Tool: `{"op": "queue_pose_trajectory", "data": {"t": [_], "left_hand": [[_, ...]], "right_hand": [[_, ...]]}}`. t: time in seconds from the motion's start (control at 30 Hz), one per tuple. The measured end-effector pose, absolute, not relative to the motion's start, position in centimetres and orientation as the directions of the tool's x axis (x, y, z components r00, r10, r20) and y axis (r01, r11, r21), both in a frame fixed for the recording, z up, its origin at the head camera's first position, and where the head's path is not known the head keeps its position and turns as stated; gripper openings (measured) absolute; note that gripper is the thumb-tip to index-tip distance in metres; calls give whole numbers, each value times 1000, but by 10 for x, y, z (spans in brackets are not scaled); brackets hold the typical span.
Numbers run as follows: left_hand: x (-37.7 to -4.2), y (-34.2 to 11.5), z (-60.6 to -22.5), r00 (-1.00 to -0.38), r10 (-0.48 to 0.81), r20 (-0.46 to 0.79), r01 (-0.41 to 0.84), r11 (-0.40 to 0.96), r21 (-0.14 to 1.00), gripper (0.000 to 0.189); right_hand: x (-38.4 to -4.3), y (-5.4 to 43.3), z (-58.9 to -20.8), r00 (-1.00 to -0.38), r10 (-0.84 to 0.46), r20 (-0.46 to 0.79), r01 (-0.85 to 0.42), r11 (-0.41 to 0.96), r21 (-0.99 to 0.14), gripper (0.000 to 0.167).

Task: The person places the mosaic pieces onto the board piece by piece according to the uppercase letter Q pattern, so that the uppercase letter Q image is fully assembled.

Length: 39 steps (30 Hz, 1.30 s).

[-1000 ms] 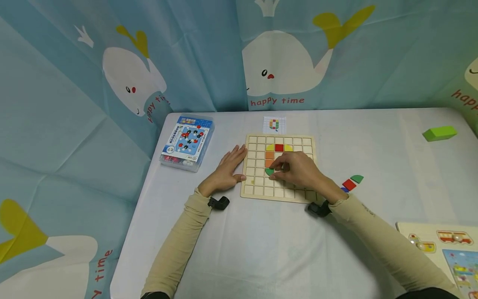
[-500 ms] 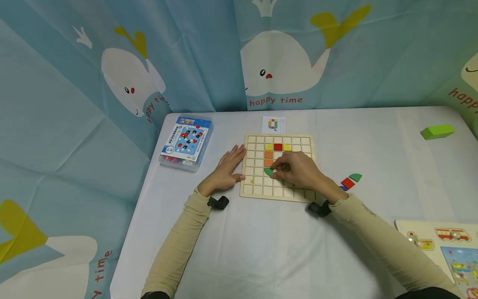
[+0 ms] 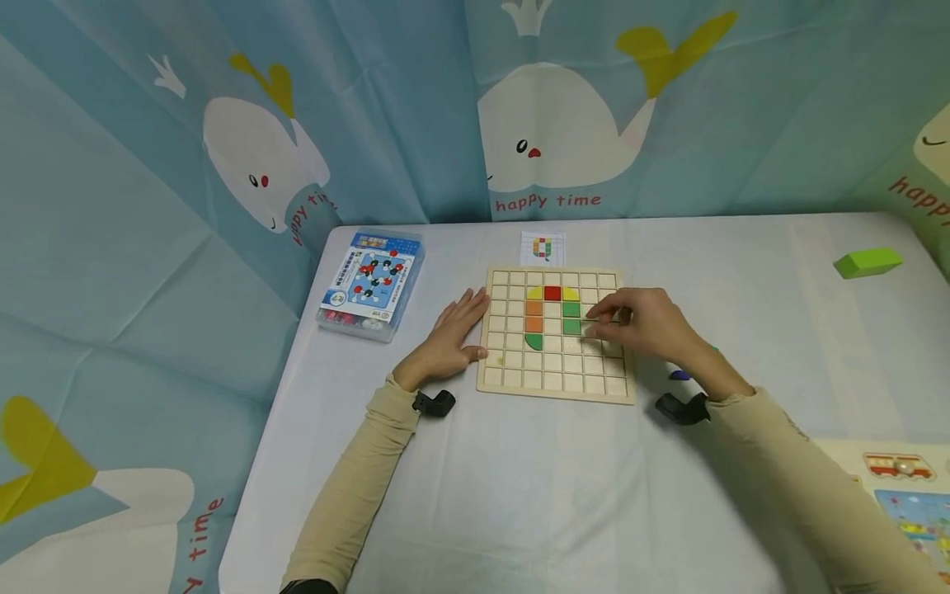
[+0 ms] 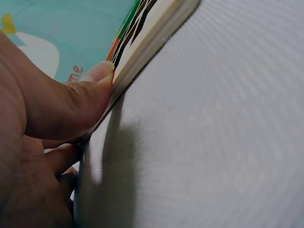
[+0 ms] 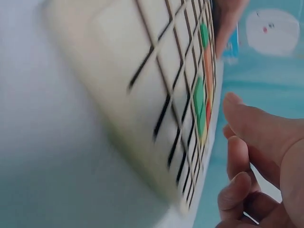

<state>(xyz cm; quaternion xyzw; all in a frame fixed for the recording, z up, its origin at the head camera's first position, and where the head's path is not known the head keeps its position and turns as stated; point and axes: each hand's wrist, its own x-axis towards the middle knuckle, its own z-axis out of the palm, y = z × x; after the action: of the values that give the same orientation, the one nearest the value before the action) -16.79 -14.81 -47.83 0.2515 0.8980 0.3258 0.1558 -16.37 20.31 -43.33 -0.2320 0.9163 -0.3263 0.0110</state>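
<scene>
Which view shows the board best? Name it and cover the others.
The head view: it shows the board from above, nearly whole, the right hand hiding part of one edge. The left wrist view catches mostly its edge, the right wrist view its steeply slanted face, partly blurred.

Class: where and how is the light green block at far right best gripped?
Probably pinch the light green block across its middle, by its two long sides, coming from above with the right hand, the nearer one: the block is elongated, lies roughly crosswise in the head view, and no other object touches it.
</scene>
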Motion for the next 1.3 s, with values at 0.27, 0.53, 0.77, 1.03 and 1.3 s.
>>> {"op": "queue_pose_trajectory", "data": {"t": [0.27, 0.53, 0.77, 1.03, 1.3], "left_hand": [[-167, -150, -479, -825, 552, -122, 347, 666, 661, 89], [-166, -149, -477, -827, 550, -113, 352, 665, 658, 89], [-166, -150, -476, -828, 548, -115, 342, 658, 670, 89], [-166, -150, -477, -829, 547, -115, 341, 658, 671, 88], [-166, -148, -477, -826, 554, -109, 352, 657, 667, 89]], "right_hand": [[-150, 254, -425, -914, -405, 25, -344, 740, -578, 21], [-134, 294, -419, -908, -408, -97, -288, 775, -562, 23], [-123, 314, -425, -903, -413, -118, -286, 784, -551, 31], [-117, 320, -432, -913, -407, -35, -329, 784, -525, 31], [-116, 321, -436, -929, -362, -73, -285, 829, -481, 30]]}}
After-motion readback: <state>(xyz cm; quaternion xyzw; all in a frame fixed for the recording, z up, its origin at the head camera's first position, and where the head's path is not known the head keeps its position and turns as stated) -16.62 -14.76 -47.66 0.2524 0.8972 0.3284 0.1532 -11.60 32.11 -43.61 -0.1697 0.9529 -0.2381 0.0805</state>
